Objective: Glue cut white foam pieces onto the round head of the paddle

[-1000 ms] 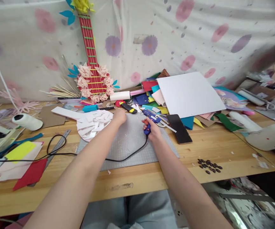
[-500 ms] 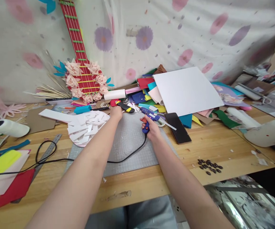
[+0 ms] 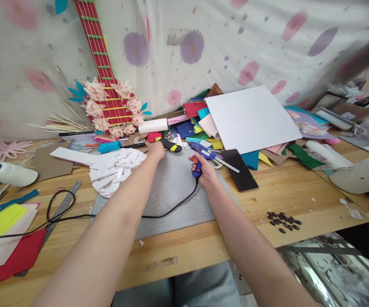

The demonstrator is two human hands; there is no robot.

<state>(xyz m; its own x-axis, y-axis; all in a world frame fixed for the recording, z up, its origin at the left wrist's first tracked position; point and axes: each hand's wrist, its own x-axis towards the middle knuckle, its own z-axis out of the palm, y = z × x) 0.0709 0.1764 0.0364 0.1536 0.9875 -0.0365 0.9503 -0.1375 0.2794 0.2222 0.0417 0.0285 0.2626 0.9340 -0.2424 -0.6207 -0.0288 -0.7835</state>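
Left hand nearer utility knife

Your right hand grips the blue plastic glue gun at the far edge of the grey gridded cutting mat. Its black cord trails left across the mat. Just right of the grip lies a black slab phone; behind it, a white square board rests on stacked sheets. Left of the grip, your left hand touches a yellow-and-black utility knife, with a white cut-paper fan further left.
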